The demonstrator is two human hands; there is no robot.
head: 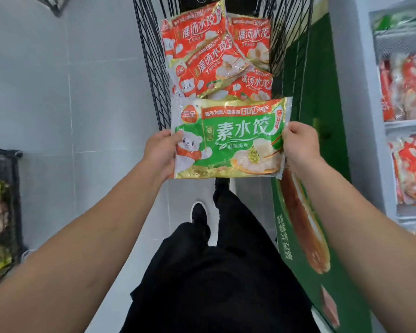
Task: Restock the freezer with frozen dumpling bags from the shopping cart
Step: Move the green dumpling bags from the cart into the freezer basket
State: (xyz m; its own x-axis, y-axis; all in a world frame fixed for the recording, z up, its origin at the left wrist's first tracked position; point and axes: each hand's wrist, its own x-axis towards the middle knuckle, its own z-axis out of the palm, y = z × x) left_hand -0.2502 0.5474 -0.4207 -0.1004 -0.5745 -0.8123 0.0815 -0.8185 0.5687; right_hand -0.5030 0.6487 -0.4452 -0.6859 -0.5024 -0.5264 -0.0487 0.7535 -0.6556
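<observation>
Above the near end of the cart: a green dumpling bag is held flat and face-up between both hands, in front of the person's body.
Left hand: it grips the left short edge of the bag; the thumb lies on the printed face near the bear picture and the other fingers are under the bag, so I cannot see them.
Right hand: it pinches the right short edge; the fingers are curled tight around the seam.
Shopping cart: black wire, standing straight ahead; several red dumpling bags lie inside in a loose overlapping pile, some tilted.
Freezer: at the right side, with white shelves already holding red bags; a green panel with a food picture stands between the cart and the shelves.
Other things: a dark wire basket with some packets at the far left, a grey tiled floor, the person's black trousers and one dark shoe.
Stage of the task: my judgement is that one bag is out of the cart and not yet in the freezer — the pile in the cart shows most of the work is left.
Risk, grip: the bag is held only by its edges; frozen plastic is probably slippery, so it could slide out when one hand lets go.
Risk, turning: the swing to the right is close to the cart wall and the green panel — a corner could catch there.
Risk, sorting: the shelves in view show red bags, so this green one could end in the wrong row.
</observation>
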